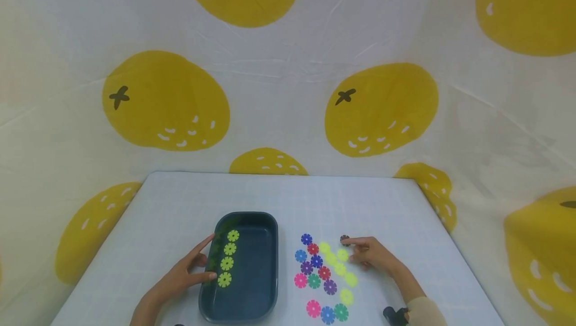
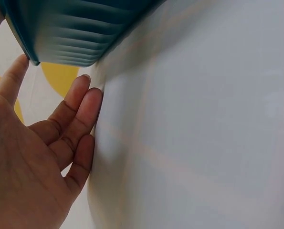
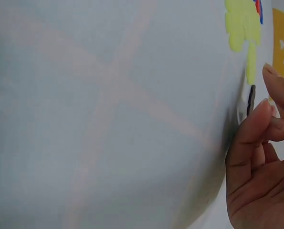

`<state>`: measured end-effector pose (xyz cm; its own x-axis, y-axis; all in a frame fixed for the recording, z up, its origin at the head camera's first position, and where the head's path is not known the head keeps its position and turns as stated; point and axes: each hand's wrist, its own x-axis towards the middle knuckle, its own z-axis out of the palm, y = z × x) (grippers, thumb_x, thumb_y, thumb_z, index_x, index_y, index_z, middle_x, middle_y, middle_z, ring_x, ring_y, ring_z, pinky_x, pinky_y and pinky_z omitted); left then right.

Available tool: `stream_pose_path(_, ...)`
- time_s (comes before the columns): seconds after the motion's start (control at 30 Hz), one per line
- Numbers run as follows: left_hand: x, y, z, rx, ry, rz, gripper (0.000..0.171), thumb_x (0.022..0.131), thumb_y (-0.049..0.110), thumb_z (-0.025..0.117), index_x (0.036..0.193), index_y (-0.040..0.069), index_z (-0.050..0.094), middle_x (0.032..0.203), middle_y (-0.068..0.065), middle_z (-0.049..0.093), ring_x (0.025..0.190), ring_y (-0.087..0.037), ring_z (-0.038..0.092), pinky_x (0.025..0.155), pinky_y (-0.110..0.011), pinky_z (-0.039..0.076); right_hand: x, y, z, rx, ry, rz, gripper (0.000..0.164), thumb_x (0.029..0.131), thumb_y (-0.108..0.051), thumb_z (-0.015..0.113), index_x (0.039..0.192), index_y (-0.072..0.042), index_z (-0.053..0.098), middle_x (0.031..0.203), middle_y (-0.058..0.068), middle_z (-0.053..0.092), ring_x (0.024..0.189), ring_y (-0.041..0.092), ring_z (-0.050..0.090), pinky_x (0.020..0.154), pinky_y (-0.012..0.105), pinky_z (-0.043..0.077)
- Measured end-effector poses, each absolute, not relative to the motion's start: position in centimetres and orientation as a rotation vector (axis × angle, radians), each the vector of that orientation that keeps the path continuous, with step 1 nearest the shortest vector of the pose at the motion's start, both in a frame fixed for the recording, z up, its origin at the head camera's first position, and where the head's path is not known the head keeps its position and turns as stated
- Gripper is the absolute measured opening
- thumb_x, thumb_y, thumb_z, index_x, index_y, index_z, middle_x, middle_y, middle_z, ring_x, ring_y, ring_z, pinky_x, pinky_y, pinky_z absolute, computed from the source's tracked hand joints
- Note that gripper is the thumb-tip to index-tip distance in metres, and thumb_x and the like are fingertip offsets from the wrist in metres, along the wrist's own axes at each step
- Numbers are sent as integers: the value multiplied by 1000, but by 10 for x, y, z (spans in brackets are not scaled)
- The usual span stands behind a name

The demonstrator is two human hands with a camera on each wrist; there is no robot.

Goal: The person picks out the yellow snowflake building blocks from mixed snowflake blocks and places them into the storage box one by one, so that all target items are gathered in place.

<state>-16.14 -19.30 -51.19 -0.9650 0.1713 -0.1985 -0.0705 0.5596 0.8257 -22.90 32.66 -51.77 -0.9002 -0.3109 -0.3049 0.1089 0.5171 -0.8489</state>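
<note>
A dark teal tray (image 1: pixel 275 266) with raised walls sits left of centre on the table. Several yellow-green notched flower discs (image 1: pixel 227 263) lie in a column along its left side. My left hand (image 1: pixel 182 275) touches the tray's left rim with the thumb and index finger spread apart; in the left wrist view its other fingers (image 2: pixel 82 119) are loosely bent beside the tray. At the right, my right hand (image 1: pixel 374 256) reaches an extended index finger onto a dark brown disc (image 1: pixel 345 237). The right wrist view shows this dark disc (image 3: pixel 251 98) edge-on at the fingertips.
Between the tray and my right hand lie loose discs: yellow-green (image 1: pixel 351 279), blue (image 1: pixel 306 239), red (image 1: pixel 324 272), purple (image 1: pixel 330 287), pink (image 1: pixel 313 308) and green (image 1: pixel 341 312). A white cloth (image 1: pixel 180 196) covers the table. Behind it hangs a curtain (image 1: pixel 279 101) printed with yellow fruit.
</note>
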Motion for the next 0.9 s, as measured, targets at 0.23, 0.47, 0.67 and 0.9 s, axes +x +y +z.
stream_pose_path(0.23, -162, -193, -512, 86, 2536, 1353, 94, 82, 34, 81, 158, 32, 24, 114, -6, 54, 100, -16, 48, 88, -41, 41, -229, 322, -518, -304, 2435, -1278, 50, 85, -15, 75, 134, -11, 64, 72, 0, 44, 53, 10, 40, 50, 24, 41)
stream_pose_path(0.47, -162, -193, -511, 83, 2543, 1355, 95, 81, 33, 81, 158, 30, 24, 111, -6, 54, 99, -15, 48, 89, -40, 41, -225, 316, -521, -297, 2536, -1225, 43, 82, -13, 77, 125, -10, 70, 78, 3, 48, 70, 16, 45, 61, 27, 40)
stream_pose_path(0.67, -162, -194, -513, 76, 2546, 1357, 94, 81, 33, 81, 157, 31, 25, 108, -5, 54, 100, -16, 47, 87, -40, 41, -222, 313, -523, -222, 2608, -1203, 34, 79, -11, 78, 113, -14, 74, 84, 5, 52, 72, 18, 49, 62, 28, 44)
stream_pose_path(0.9, -162, -194, -515, 69, 2537, 1368, 95, 81, 34, 81, 157, 33, 25, 110, -6, 54, 101, -17, 47, 87, -39, 41, -218, 306, -524, -108, 2713, -1164, 28, 75, -7, 80, 97, -16, 65, 89, 2, 56, 83, 19, 51, 70, 33, 46)
